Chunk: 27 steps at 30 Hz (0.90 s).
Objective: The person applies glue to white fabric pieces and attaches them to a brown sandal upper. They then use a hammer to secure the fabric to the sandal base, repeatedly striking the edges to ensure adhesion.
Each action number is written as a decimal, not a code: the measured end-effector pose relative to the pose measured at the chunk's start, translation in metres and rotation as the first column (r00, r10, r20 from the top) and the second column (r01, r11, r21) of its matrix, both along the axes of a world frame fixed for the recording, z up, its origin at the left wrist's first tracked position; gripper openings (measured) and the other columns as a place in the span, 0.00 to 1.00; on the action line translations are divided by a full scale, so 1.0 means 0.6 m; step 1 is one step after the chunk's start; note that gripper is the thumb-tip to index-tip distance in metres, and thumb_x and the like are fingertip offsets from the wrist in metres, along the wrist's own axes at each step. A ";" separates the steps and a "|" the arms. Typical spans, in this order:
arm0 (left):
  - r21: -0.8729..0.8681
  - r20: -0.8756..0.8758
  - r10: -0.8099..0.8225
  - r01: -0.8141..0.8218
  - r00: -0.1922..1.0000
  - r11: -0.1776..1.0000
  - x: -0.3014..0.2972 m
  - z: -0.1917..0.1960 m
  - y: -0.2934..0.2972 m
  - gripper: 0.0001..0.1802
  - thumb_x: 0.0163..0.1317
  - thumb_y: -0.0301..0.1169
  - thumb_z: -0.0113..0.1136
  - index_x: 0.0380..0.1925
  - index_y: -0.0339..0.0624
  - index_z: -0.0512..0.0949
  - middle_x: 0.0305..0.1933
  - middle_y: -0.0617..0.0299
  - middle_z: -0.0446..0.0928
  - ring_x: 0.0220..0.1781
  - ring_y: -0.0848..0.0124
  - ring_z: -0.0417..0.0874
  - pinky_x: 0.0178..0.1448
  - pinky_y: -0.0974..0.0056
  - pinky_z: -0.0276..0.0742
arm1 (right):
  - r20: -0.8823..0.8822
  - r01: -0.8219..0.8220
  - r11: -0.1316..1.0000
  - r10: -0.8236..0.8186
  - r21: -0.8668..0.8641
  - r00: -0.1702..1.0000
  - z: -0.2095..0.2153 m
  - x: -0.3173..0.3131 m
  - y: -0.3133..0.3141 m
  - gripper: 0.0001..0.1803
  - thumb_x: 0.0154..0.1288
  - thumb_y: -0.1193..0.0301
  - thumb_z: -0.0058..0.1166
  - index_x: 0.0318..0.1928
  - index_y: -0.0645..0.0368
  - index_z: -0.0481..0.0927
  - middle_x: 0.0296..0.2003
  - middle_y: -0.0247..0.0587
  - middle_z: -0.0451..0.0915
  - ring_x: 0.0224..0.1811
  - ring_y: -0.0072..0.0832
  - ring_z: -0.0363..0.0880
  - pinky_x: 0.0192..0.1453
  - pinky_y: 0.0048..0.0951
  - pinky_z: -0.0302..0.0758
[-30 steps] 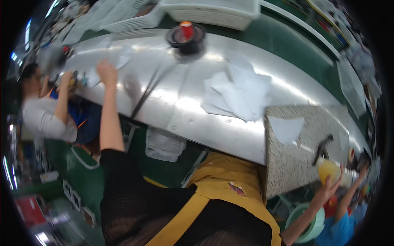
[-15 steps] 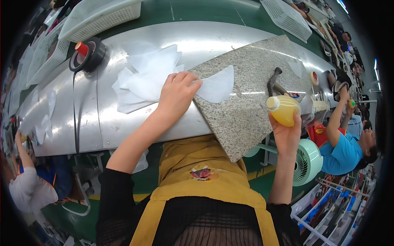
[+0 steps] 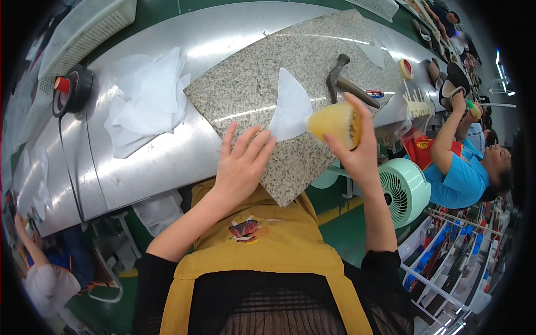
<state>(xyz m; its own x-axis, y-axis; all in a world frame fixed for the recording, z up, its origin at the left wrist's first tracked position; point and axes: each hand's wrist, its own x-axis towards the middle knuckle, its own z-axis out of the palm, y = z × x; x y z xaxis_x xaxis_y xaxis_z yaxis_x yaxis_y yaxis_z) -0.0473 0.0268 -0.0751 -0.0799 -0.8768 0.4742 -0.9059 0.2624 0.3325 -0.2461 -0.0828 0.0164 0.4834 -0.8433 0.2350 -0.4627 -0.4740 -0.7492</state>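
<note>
Atop speckled slab (image 3: pixel 240 84) lies white cutout (image 3: pixel 292 106), R hand (image 3: pixel 362 149) closed round yellow bottle (image 3: pixel 332 121) tipped w/ its neck end at cutout's R edge, L hand (image 3: pixel 237 170) empty, fingers spread, tips nr cutout's lower L corner, contact unclear.

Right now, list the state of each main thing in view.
Left hand: open, fingers spread
Right hand: closed around bottle
Bottle: tipped sideways, nozzle toward white piece
White piece: flat on stone slab
Hammer: lying on stone slab
White sheets: loosely piled, overlapping
Green fan: cannot tell whether running
</note>
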 end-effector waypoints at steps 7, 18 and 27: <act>-0.047 0.040 0.004 -0.002 0.999 0.999 0.002 -0.009 0.013 0.18 0.51 0.28 0.56 0.44 0.41 0.80 0.52 0.64 0.74 0.59 0.64 0.71 0.70 0.44 0.58 | -0.209 -0.214 0.969 0.185 -0.126 0.960 -0.021 0.056 0.009 0.38 0.48 0.71 0.68 0.61 0.56 0.66 0.53 0.46 0.70 0.54 0.41 0.73 0.55 0.35 0.73; -0.043 0.033 -0.013 0.014 0.999 0.999 0.003 -0.011 0.018 0.20 0.49 0.28 0.56 0.46 0.40 0.79 0.51 0.63 0.74 0.58 0.65 0.72 0.69 0.44 0.59 | -0.300 -0.225 0.928 0.133 -0.296 0.945 -0.027 0.088 -0.054 0.35 0.50 0.66 0.67 0.60 0.50 0.68 0.49 0.41 0.72 0.47 0.40 0.77 0.45 0.37 0.78; -0.069 0.047 0.015 -0.011 0.999 0.998 -0.001 -0.016 0.017 0.19 0.49 0.27 0.57 0.45 0.40 0.79 0.50 0.64 0.73 0.57 0.66 0.73 0.69 0.42 0.59 | -0.387 -0.174 0.937 0.046 -0.302 0.921 -0.021 0.096 -0.114 0.33 0.53 0.63 0.64 0.60 0.50 0.68 0.50 0.41 0.72 0.48 0.40 0.77 0.47 0.38 0.77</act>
<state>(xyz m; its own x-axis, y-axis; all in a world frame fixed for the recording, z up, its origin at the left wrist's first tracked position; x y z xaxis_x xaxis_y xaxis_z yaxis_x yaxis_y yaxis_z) -0.0479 0.0369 -0.0845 -0.0925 -0.8435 0.5290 -0.9237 0.2710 0.2707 -0.1885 -0.1510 0.0035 0.6739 -0.6869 0.2723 -0.6051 -0.7245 -0.3300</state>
